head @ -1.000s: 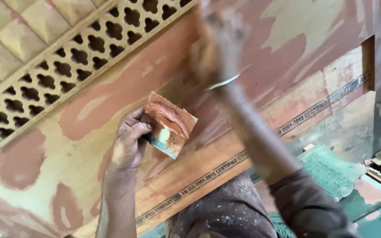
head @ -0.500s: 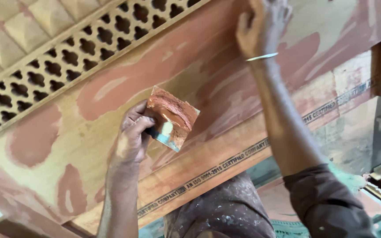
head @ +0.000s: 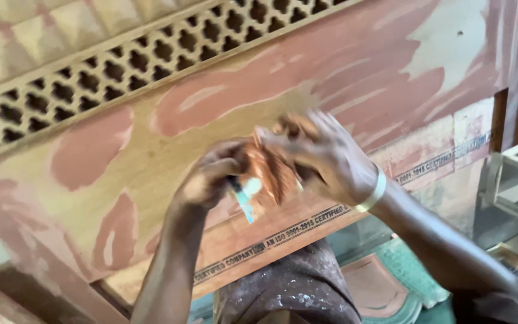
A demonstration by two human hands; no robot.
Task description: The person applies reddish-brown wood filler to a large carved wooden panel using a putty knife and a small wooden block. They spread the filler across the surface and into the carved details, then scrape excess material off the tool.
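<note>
Reddish putty: coats a small card, motion-blurred.
Left hand: fingers curled, pinching the card's left edge.
Right hand: fingers bent over the card's right side, touching it; pale band on the wrist.
Card's place: between both hands, before the wooden panel, near its lower edge.
Panel: putty patches below a lattice strip.

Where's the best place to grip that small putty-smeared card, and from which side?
Grip the putty card by its lower left edge, from the left, where the left hand pinches it now. That pale blue corner looks cleaner; the reddish filler covers the rest, where the right hand reaches. Motion blur hides the finger placement.
</note>
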